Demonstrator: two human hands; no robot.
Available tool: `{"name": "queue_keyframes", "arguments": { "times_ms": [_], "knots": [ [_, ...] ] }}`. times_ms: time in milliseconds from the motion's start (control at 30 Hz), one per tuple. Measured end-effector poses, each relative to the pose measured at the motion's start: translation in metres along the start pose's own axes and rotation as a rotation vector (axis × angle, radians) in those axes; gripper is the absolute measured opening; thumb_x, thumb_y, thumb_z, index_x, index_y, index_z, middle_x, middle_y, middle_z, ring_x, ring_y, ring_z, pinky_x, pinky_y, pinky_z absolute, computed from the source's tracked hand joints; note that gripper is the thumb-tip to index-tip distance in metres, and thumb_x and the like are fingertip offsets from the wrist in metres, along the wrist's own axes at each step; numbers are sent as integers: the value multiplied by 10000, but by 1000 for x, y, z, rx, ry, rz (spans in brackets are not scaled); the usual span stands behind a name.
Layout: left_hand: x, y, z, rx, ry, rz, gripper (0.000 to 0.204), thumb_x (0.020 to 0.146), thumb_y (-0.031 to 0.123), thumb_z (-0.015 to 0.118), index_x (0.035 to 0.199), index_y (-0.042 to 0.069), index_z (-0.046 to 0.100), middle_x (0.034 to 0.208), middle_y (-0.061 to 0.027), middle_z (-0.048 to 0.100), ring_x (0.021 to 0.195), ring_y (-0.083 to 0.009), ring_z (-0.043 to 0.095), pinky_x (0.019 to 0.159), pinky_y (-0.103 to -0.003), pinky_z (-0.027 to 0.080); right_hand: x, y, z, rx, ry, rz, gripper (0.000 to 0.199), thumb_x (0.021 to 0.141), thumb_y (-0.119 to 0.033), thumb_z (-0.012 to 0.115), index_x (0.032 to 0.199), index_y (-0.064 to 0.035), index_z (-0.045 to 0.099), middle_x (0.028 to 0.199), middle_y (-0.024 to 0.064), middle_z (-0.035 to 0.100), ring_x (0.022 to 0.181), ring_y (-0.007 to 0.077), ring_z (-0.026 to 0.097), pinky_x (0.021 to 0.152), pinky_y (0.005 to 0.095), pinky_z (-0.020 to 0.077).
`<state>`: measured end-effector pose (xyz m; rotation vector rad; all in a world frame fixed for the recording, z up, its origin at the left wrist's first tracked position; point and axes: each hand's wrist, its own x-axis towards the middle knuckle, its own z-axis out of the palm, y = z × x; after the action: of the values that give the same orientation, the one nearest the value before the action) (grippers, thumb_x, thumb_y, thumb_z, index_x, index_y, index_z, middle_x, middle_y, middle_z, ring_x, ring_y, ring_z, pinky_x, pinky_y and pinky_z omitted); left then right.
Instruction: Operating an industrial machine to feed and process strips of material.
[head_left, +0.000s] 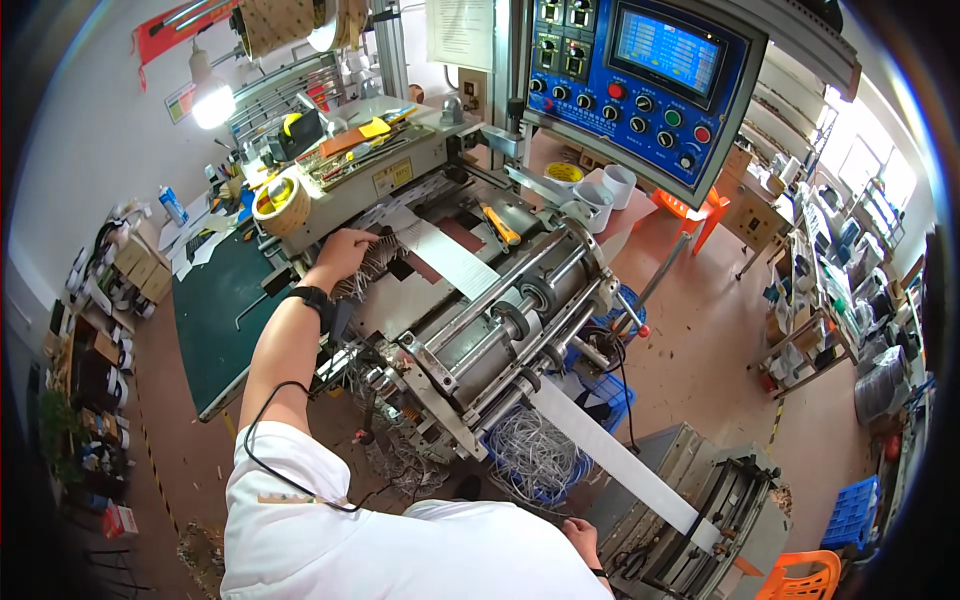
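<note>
Left of centre in the frame, the left hand [345, 250] reaches out from a short white sleeve, a black band on its wrist, and rests on the bed of the grey metal machine [480, 340]. Its fingers are curled down over a bundle of thin pale strips [372, 268] that fan out beneath the palm; it looks closed on them, though how firm the hold is cannot be told. Just right of the hand, a wide white paper web [445, 258] runs diagonally from the middle of the frame, passes under a set of steel rollers [520, 325], and goes on toward the lower right, where it reaches a second grey machine [690, 500].

The right hand [580, 538] shows only as knuckles at the bottom edge, right of centre, just beside that second machine and below the web. Whether it is open or holding anything cannot be told.

Under the rollers, in the lower middle, a heap of tangled white trimmings [535, 455] fills a blue plastic crate [612, 400]. At the upper right hangs a blue control panel with a screen and coloured knobs [650, 85]. At the upper left a roll of tan tape [280, 205] sits on the machine top, next to a dark green counter [215, 310]. A lit lamp [212, 100] glows near the top left.
</note>
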<state>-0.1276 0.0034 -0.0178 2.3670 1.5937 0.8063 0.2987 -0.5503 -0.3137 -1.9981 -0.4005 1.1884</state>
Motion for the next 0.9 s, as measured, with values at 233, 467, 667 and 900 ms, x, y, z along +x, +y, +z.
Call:
{"name": "queue_keyframes", "arguments": {
  "times_ms": [233, 467, 667, 900],
  "knots": [
    [-10, 58, -4, -232, 137, -40, 247, 914, 218, 583, 1092, 81, 688, 894, -140, 700, 812, -229, 657, 746, -337, 497, 7, 15, -6, 48, -2, -32, 214, 865, -157, 667, 989, 17, 676, 781, 58, 672, 606, 109, 599, 545, 250, 489],
    [10, 31, 17, -434, 155, 41, 384, 1007, 285, 457, 1205, -1, 618, 1157, -106, 667, 1108, -171, 592, 980, -292, 420, -11, 12, -27, -32, 63, -113, 292, 861, -231, 661, 1033, 4, 673, 859, 87, 697, 701, 162, 647, 649, 301, 524],
    [43, 2, 33, -177, 85, -6, 518, 957, 458, 487, 782, 11, 681, 672, -69, 643, 626, -156, 554, 598, -338, 432, -70, -16, -94, -157, 300, -396, 286, 836, -266, 638, 1022, -53, 679, 919, 167, 685, 846, 293, 672, 759, 368, 524],
    [127, -98, 8, 378, -290, -20, 241, 833, 183, 534, 711, 48, 692, 707, -168, 645, 652, -291, 632, 573, -451, 463, -89, -25, -197, -228, 658, -523, 218, 832, -256, 603, 916, -71, 683, 836, 133, 676, 800, 314, 654, 702, 411, 519]
  ]
}}
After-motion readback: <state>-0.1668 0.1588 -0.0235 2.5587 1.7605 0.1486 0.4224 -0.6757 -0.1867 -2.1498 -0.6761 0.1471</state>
